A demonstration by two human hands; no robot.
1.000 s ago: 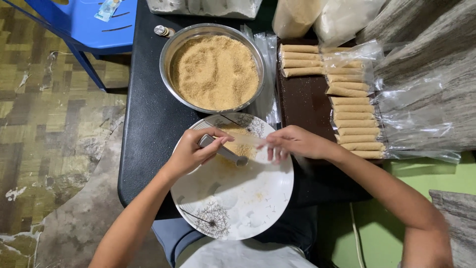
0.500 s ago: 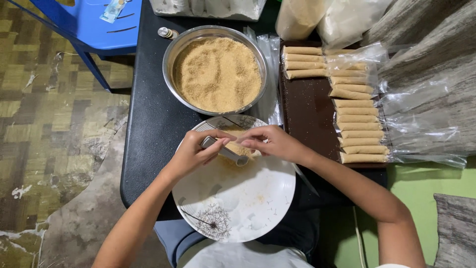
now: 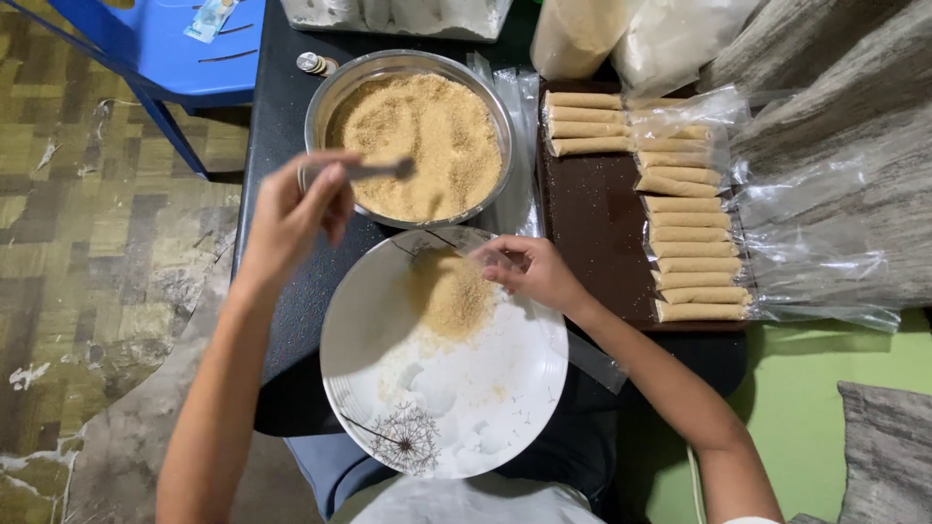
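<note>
The left hand (image 3: 296, 209) grips a spoon (image 3: 374, 170) over the metal bowl (image 3: 335, 92) of brown crumbs (image 3: 422, 141), at 12 o'clock from the white plate (image 3: 437, 408). The right hand (image 3: 534, 272) rests at the plate's 1 o'clock rim, fingers curled beside a crumb pile (image 3: 451, 296); whether it pinches anything is unclear. Filled rolls (image 3: 694, 252) lie at 3 o'clock on a dark tray (image 3: 592, 223).
</note>
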